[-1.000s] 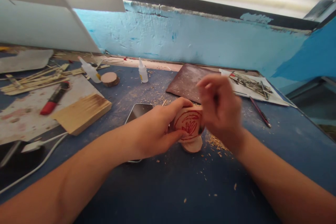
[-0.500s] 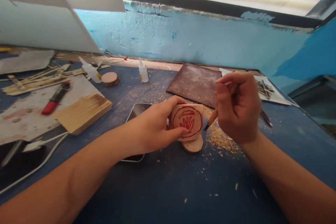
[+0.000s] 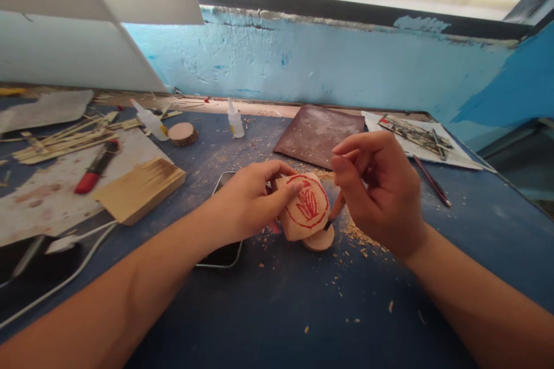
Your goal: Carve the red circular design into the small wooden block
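Note:
My left hand [image 3: 255, 196] is closed on a small pale wood block [image 3: 310, 223], thumb across its face. A red circle with a leaf-like figure inside marks that face, which tilts toward me. My right hand [image 3: 378, 193] grips a slim wooden-handled carving tool [image 3: 336, 207]. Its dark tip points down and lies close to the block's right edge; whether it touches I cannot tell. Below the block, a round wood slice [image 3: 319, 240] lies on the blue table [image 3: 277, 311]. A phone [image 3: 223, 255] is partly covered by my left hand.
Wood shavings [image 3: 361, 236] lie around the block. Behind are brown sandpaper [image 3: 320, 132], glue bottles [image 3: 236, 121], another wood slice [image 3: 182, 134] and a pencil [image 3: 433, 181]. On the left are a larger wood block [image 3: 141, 187], a red-and-black cutter [image 3: 96, 168], thin sticks [image 3: 64, 141] and a white cable [image 3: 84, 268].
The block has turned in my left hand, and its red figure now shows more fully. My right hand has come left and slightly down, bringing the carving tool nearer the block.

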